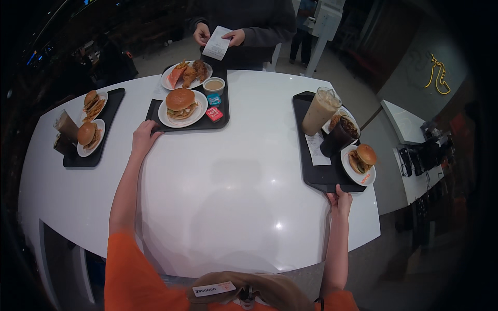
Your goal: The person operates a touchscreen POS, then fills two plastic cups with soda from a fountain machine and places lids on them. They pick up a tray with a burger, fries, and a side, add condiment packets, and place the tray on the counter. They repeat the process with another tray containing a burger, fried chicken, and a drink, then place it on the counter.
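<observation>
My left hand (147,137) is closed on the near left corner of a black tray (220,123) at the far middle of the counter. On that tray are a burger on a white plate (167,120), a plate of fried chicken and fries (189,76), a cup of light brown sauce (213,85), and a blue and a red sauce tub (213,113). My right hand (340,200) pinches the near edge of another black tray (321,175). It carries a tall milky iced drink (320,111), a dark iced drink (340,136), a burger (362,158), a partly hidden plate and a paper slip.
A third black tray (83,160) with two burgers, fries and two drinks lies at the left of the white counter (218,207). Across it, a person in a dark top holds a paper receipt (217,43). A white side counter (402,124) stands at the right.
</observation>
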A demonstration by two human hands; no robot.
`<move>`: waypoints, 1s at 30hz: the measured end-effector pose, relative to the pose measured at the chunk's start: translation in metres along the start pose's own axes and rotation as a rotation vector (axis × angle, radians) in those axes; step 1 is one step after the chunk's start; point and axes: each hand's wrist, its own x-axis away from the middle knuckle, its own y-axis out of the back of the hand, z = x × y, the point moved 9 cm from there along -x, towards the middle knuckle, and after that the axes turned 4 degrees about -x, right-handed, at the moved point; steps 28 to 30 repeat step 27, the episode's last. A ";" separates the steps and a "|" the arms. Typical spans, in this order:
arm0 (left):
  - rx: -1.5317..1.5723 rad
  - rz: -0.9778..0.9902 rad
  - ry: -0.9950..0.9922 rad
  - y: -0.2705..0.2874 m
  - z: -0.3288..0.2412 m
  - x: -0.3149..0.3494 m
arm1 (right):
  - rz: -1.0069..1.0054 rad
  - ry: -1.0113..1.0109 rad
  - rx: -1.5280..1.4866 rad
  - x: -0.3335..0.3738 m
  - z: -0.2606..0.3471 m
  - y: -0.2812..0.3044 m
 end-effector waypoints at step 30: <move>0.224 -0.367 1.081 0.182 -0.203 0.588 | 0.146 -0.069 -0.092 -0.132 -0.014 -0.115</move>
